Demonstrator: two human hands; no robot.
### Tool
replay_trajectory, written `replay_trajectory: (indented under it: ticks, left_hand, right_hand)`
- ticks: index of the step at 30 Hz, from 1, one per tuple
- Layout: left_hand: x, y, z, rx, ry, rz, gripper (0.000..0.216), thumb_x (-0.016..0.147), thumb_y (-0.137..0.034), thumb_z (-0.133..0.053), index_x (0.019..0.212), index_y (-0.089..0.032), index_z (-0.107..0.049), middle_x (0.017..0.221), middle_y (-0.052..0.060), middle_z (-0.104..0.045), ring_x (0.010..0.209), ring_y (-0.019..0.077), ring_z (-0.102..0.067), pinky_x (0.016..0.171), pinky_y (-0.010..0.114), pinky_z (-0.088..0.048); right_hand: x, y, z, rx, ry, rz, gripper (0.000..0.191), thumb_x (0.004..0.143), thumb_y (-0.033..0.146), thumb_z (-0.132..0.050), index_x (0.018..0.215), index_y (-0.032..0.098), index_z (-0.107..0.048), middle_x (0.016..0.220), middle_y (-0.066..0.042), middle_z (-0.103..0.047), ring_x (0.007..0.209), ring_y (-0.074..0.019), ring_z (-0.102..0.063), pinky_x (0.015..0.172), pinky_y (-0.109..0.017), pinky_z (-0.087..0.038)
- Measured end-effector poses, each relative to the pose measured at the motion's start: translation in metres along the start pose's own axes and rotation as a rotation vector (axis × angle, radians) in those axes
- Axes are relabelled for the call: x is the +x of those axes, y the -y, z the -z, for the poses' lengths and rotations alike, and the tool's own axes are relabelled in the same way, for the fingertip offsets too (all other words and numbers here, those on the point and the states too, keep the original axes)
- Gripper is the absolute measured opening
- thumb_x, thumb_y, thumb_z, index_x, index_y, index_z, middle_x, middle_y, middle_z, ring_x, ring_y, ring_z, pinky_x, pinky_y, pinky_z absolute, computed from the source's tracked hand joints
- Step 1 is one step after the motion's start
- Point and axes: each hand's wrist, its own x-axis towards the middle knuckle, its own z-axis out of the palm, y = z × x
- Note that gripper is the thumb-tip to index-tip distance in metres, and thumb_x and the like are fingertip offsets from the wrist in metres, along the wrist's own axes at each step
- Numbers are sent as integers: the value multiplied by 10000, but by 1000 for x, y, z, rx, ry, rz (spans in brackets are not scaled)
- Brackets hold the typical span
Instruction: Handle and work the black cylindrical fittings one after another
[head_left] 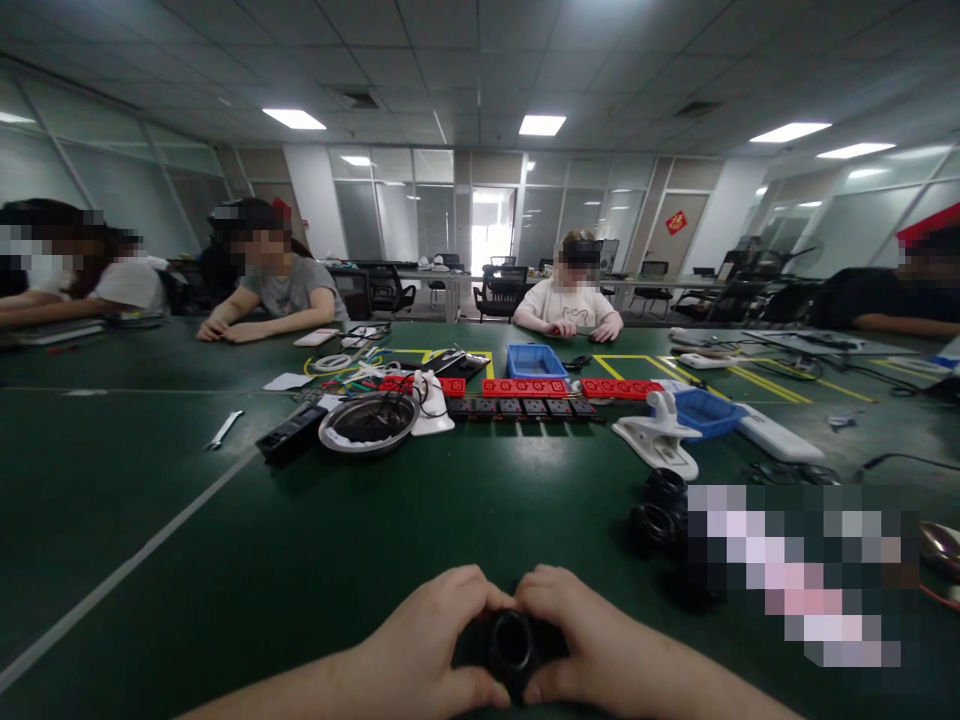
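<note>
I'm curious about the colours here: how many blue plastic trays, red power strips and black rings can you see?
blue rectangular plastic trays: 2
red rectangular power strips: 3
black round rings: 3
Total: 8

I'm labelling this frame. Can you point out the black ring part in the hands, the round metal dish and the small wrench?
black ring part [513,617], head view, on its upper rim.
round metal dish [352,447], head view, on its near rim.
wrench [223,429], head view, middle of its shaft.

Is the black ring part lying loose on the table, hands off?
No, the left hand and the right hand both grip the black ring part between them.
</note>
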Motion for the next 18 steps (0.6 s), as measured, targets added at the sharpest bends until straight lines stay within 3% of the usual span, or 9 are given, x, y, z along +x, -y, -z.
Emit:
replay_trajectory:
  ticks: [4,9,14,18]
  left_hand:
    - [0,-2,-9,7,-59,101,392,604,-201,-737,954,-205,-561,903,5,-534,818,182,-504,701,263,-399]
    - [0,-2,-10,1,-86,97,383,607,-164,-717,954,-200,-559,916,6,-536,839,186,-501,734,274,-396]
    - [-1,-1,1,2,-13,-6,426,658,-179,-706,1047,-235,-541,948,-1,-546,859,183,-507,742,267,-397]
    - [-3,-2,5,11,24,-50,429,671,-192,-710,1062,-254,-544,964,-6,-559,876,179,-514,754,258,-400]
  right_hand:
    - [6,-3,-20,-194,-125,-77,489,463,554,-747,701,172,-553,713,-5,-557,659,-181,-488,632,-297,-346]
    - [6,1,-26,-291,-208,-59,609,434,690,-672,746,179,-561,754,-25,-565,708,-217,-485,695,-357,-340]
    - [-2,7,-5,-82,-43,5,557,547,484,-744,985,191,-563,925,-42,-556,848,-228,-486,746,-346,-356]
    - [-4,6,8,32,67,15,367,604,278,-753,922,186,-594,859,-6,-559,835,-191,-501,750,-302,-360]
